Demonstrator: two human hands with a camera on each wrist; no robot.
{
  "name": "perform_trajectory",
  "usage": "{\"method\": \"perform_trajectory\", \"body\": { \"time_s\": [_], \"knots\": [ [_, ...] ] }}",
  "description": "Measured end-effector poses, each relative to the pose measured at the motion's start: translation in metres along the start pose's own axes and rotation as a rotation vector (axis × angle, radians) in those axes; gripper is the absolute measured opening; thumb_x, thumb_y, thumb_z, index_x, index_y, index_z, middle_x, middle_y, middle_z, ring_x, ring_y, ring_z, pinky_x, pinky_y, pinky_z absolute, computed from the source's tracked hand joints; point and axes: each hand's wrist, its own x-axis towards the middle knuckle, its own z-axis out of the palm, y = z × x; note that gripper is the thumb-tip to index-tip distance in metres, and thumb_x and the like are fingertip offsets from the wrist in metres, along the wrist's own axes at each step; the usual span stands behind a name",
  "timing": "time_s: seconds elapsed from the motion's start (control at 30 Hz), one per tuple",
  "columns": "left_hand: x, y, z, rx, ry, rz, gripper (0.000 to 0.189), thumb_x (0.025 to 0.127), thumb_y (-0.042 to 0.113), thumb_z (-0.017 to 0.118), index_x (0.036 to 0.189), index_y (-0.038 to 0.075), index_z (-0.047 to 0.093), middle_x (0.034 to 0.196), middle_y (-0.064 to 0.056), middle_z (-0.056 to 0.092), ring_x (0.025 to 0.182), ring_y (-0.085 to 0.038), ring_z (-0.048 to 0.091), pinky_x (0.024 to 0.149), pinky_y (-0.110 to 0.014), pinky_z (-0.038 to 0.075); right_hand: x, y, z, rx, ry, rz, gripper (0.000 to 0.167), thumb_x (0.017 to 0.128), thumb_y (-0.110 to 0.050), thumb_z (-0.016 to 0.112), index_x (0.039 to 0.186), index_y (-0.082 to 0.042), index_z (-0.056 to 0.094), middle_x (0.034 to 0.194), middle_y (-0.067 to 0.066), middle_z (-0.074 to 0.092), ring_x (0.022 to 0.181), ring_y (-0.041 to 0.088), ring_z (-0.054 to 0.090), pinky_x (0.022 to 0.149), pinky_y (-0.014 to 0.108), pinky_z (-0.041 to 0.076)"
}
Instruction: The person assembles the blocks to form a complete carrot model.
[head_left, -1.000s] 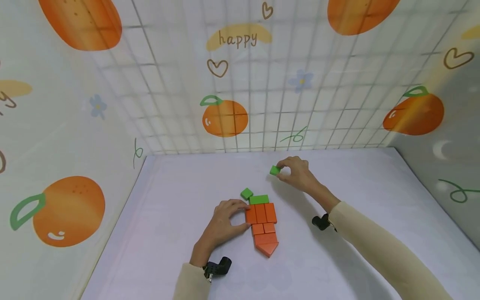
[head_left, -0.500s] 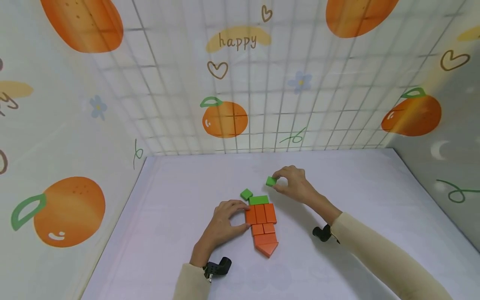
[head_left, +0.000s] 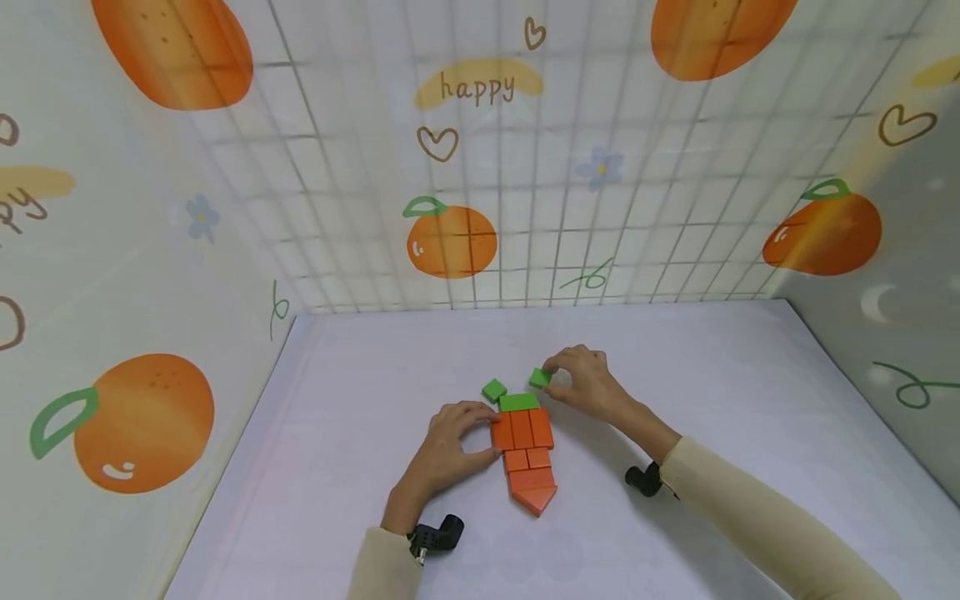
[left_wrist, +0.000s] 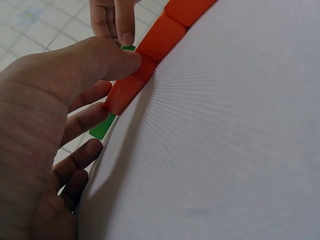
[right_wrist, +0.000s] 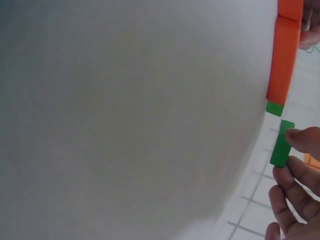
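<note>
In the head view several orange blocks lie together on the white table, with a pointed orange block [head_left: 536, 500] at the near end. Across their far end lies a green rectangular block [head_left: 519, 402], and a small green block [head_left: 494, 390] sits turned at its left corner. My left hand [head_left: 448, 446] holds the leftmost upright orange block [head_left: 502, 432] between thumb and index finger, at its near and far ends. With thumb and fingertips my right hand [head_left: 587, 382] pinches another small green block [head_left: 538, 378], slightly beyond the right corner of the green rectangular block.
A white cloth wall printed with oranges [head_left: 452, 242] rises behind the table [head_left: 360, 367]. Patterned cloth also hangs at both sides. Black wrist cameras, one on the left wrist [head_left: 438, 533] and one on the right wrist [head_left: 642, 480], stick out near the tabletop.
My right hand has come nearer and slightly left with the small green block, closer to the green rectangular block. My left hand has stayed at the orange block.
</note>
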Motion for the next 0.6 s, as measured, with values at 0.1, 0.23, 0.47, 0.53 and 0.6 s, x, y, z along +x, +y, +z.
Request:
{"method": "perform_trajectory", "body": {
  "time_s": [0.1,0.23,0.47,0.53,0.6],
  "knots": [
    [0.001,0.0,0.0,0.0,0.004,0.007,0.044,0.086,0.043,0.076,0.128,0.034,0.065,0.134,0.017,0.053,0.126,-0.013,0.042,0.107,-0.046,0.031,0.001,0.001,0.002,-0.01,-0.003,-0.006,0.027,0.082,-0.02,0.083,0.106,-0.009,0.074,0.107,0.004,0.07,0.107,0.027,0.055,0.095,0.056,0.031],
    [0.002,0.001,0.0,0.003,0.002,0.014,0.044,0.086,0.043,0.075,0.128,0.034,0.065,0.134,0.017,0.053,0.126,-0.013,0.043,0.107,-0.045,0.031,0.0,0.003,0.005,-0.025,-0.012,-0.008,0.027,0.082,-0.022,0.084,0.105,-0.011,0.075,0.106,0.002,0.07,0.106,0.027,0.056,0.094,0.056,0.031],
    [0.007,0.003,0.003,0.005,-0.011,0.045,0.045,0.085,0.042,0.076,0.128,0.032,0.066,0.134,0.015,0.054,0.125,-0.015,0.043,0.106,-0.046,0.031,-0.007,0.005,0.005,-0.074,-0.046,0.04,0.027,0.082,-0.024,0.084,0.105,-0.012,0.075,0.105,0.0,0.069,0.106,0.026,0.056,0.093,0.056,0.033],
    [0.008,0.004,0.004,0.001,-0.013,0.05,0.044,0.085,0.042,0.076,0.127,0.032,0.066,0.134,0.015,0.054,0.125,-0.015,0.043,0.106,-0.046,0.032,-0.009,0.005,0.003,-0.084,-0.062,0.053,0.026,0.083,-0.023,0.083,0.105,-0.012,0.074,0.105,0.001,0.069,0.106,0.027,0.056,0.091,0.056,0.034],
    [0.008,0.005,0.004,-0.004,-0.013,0.049,0.044,0.085,0.042,0.076,0.127,0.032,0.066,0.133,0.015,0.054,0.125,-0.015,0.043,0.106,-0.046,0.032,-0.01,0.004,0.002,-0.08,-0.081,0.067,0.027,0.084,-0.023,0.082,0.107,-0.011,0.074,0.106,0.002,0.069,0.107,0.028,0.056,0.091,0.056,0.034]
  ]
}}
